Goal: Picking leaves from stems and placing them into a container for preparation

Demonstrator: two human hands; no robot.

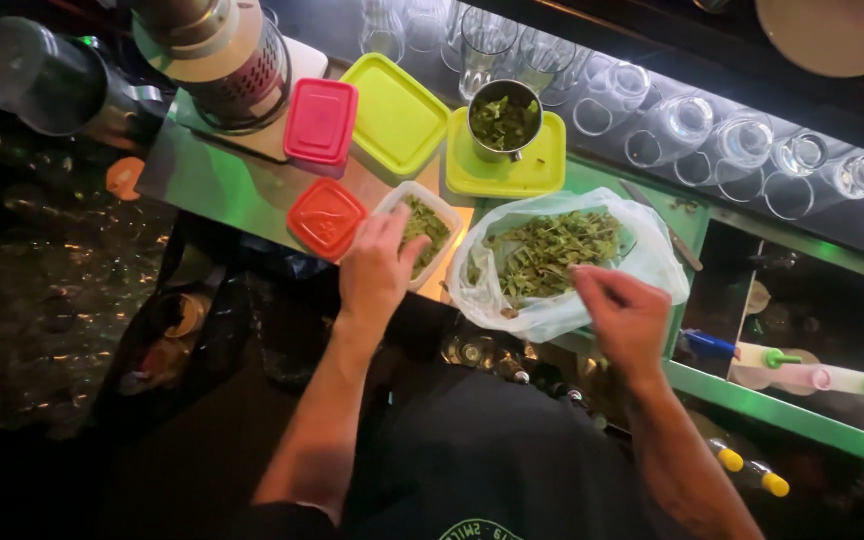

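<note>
Two hands sort herbs: left hand (pixel 377 268) rests spread on the tub (pixel 422 232) of leaves, right hand (pixel 624 312) pinches sprigs at the bag (pixel 552 255). Next, I judge, stripped leaves need dropping into that tub.

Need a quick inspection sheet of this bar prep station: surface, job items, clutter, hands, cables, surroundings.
Surface: green counter, lit from above.
Job's things: clear plastic bag of green leaves; small white tub partly filled with leaves.
Clutter: metal cup of leaves on a lime lid; lime box; pink box; orange-lidded tub; steel appliance.
Grippers: left hand at the white tub; right hand at the bag's edge, fingers pinched.
Cables: nothing seen.
Surroundings: upturned glasses behind; squeeze bottles below right.
</note>
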